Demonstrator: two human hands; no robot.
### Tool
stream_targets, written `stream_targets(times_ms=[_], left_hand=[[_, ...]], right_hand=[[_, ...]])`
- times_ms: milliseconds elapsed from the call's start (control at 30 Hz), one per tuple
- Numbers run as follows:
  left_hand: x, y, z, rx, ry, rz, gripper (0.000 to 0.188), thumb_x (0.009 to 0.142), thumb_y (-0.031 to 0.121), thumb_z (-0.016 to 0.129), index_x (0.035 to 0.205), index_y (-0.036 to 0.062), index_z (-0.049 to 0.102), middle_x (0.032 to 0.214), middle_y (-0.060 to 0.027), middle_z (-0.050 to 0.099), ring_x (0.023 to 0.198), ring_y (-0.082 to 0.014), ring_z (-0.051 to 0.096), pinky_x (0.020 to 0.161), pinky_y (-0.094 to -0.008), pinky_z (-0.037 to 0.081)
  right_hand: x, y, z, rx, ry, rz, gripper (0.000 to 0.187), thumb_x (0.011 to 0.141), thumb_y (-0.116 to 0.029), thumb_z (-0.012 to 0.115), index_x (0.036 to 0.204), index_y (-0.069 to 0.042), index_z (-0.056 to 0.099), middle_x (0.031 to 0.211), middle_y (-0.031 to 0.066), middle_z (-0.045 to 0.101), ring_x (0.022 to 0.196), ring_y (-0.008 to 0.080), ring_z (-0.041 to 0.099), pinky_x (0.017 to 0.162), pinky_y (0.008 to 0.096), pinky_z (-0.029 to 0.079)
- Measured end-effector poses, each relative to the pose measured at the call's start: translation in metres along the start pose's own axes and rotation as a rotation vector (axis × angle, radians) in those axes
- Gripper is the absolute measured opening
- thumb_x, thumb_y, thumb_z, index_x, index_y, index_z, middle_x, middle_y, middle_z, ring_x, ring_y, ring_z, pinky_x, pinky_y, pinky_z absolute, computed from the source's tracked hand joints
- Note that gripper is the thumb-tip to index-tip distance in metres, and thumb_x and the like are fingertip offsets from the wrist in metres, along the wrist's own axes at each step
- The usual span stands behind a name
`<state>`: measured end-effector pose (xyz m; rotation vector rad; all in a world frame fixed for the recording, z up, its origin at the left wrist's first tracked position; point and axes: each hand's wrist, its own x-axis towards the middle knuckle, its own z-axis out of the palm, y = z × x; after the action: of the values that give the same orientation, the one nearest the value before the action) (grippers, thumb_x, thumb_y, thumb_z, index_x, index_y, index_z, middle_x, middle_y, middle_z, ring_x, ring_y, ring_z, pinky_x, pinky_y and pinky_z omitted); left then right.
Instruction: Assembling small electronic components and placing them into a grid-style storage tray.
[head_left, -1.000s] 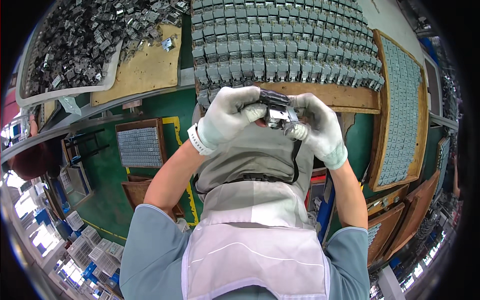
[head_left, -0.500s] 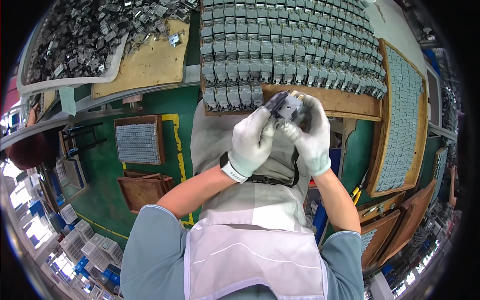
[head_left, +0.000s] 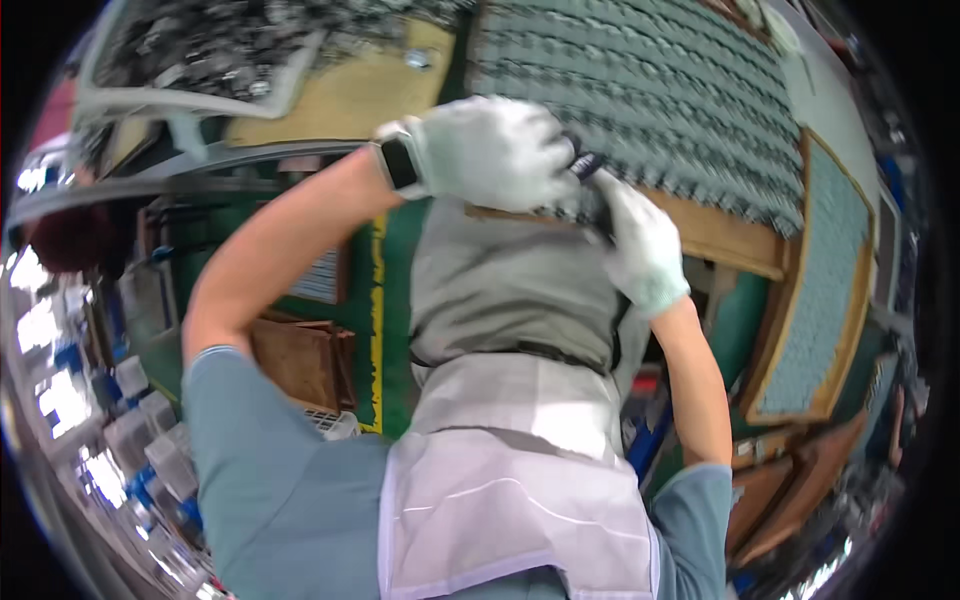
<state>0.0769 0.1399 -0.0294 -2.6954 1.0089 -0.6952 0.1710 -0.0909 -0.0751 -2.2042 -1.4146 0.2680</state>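
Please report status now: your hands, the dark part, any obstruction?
Left hand, right hand at dark part; exact grip blurred. Part partly hidden. Left hand blocks view of some of tray.

carrier: wooden tray (head_left: pixel 727 233) | on it: grey parts (head_left: pixel 645 85) in rows

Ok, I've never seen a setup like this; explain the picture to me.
No machine here: the white-gloved left hand and right hand are the wearer's own. A wide fisheye camera on the head looks down; its lens bends straight edges. Ahead, rows of small grey blocks sit on a wooden tray; to the upper left are a white-rimmed bin heaped with metal parts and a tan board. Between the hands is a small dark part, too blurred to identify. I can't tell which hand grips it.
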Motion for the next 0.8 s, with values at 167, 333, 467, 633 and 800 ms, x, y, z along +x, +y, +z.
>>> stream_targets(times_ms=[167, 333, 467, 633, 800], left_hand=[[0.011, 0.024, -0.006, -0.139, 0.166, -0.268, 0.009, 0.073, 0.023, 0.067, 0.069, 0.0151, 0.066, 0.069, 0.0010, 0.061, 0.060, -0.0136, 0.061, 0.048, -0.0248, 0.049], [0.016, 0.006, -0.003, -0.010, 0.113, -0.150, 0.010, 0.077, 0.022, 0.065, 0.078, 0.0126, 0.067, 0.069, 0.0012, 0.058, 0.060, -0.0131, 0.058, 0.049, -0.0248, 0.048], [0.000, 0.003, 0.005, -0.028, 0.098, -0.158, 0.009, 0.078, 0.021, 0.062, 0.080, 0.0129, 0.061, 0.069, 0.0008, 0.055, 0.061, -0.0135, 0.057, 0.050, -0.0263, 0.048], [0.013, -0.004, 0.007, -0.041, 0.149, -0.136, 0.009, 0.076, 0.018, 0.062, 0.081, 0.0112, 0.061, 0.065, 0.0012, 0.051, 0.061, -0.0147, 0.057, 0.048, -0.0275, 0.048], [0.013, -0.005, 0.009, -0.089, 0.126, -0.158, 0.008, 0.073, 0.018, 0.060, 0.077, 0.0114, 0.059, 0.064, -0.0005, 0.054, 0.065, -0.0196, 0.061, 0.058, -0.0313, 0.051]], right_hand=[[-0.014, -0.007, -0.018, 0.160, 0.096, 0.038, 0.069, 0.074, -0.002, 0.073, 0.138, -0.007, 0.048, 0.097, 0.0160, 0.067, 0.078, 0.0284, 0.067, 0.072, 0.0353, 0.053], [-0.055, 0.026, -0.076, -0.006, 0.197, 0.145, 0.048, 0.082, -0.005, 0.068, 0.129, -0.003, 0.059, 0.106, 0.0151, 0.068, 0.088, 0.0221, 0.067, 0.079, 0.0352, 0.054], [-0.144, 0.144, -0.162, -0.117, 0.477, 0.474, 0.038, 0.091, 0.000, 0.060, 0.128, 0.001, 0.058, 0.122, 0.0108, 0.064, 0.107, 0.0184, 0.061, 0.092, 0.0304, 0.048], [-0.405, 0.391, -0.281, -0.691, 0.433, 0.880, 0.054, 0.095, -0.032, 0.062, 0.135, 0.002, 0.049, 0.132, 0.0113, 0.056, 0.116, 0.0213, 0.057, 0.096, 0.0319, 0.046], [-0.424, 0.444, -0.271, 0.330, 0.499, 1.373, 0.061, 0.091, -0.053, 0.057, 0.141, -0.020, 0.047, 0.139, 0.0031, 0.049, 0.116, 0.0217, 0.049, 0.091, 0.0398, 0.042]])
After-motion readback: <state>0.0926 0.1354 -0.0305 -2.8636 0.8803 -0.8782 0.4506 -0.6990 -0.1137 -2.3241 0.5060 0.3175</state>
